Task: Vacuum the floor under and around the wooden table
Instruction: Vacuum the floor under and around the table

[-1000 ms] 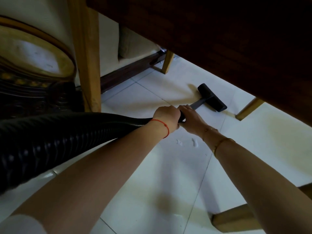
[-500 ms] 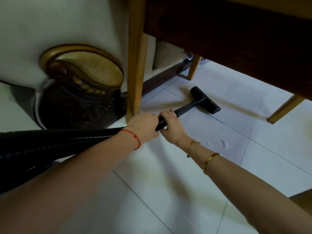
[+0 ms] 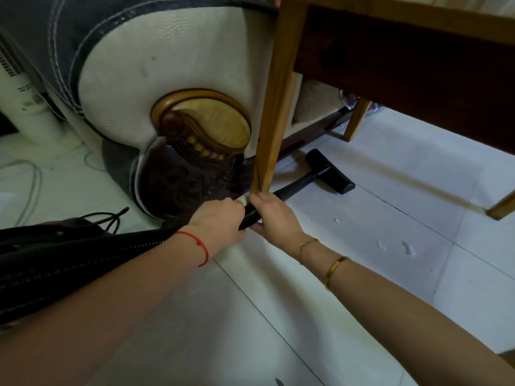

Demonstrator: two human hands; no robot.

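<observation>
Evidently mid-task: both the left hand [image 3: 220,221] and right hand [image 3: 274,215] grasp the ribbed black vacuum hose [image 3: 249,215]; white crumbs [image 3: 407,247], centre-right, remain unvacuumed.

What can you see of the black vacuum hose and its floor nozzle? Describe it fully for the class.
The vacuum hose is black, ribbed and looks like flexible plastic. It runs from the lower left to a smooth black tube ending in a T-shaped floor nozzle, which lies flat on the white tiled floor under the wooden table, beside its near leg. The left hand and right hand grip it side by side.
</observation>
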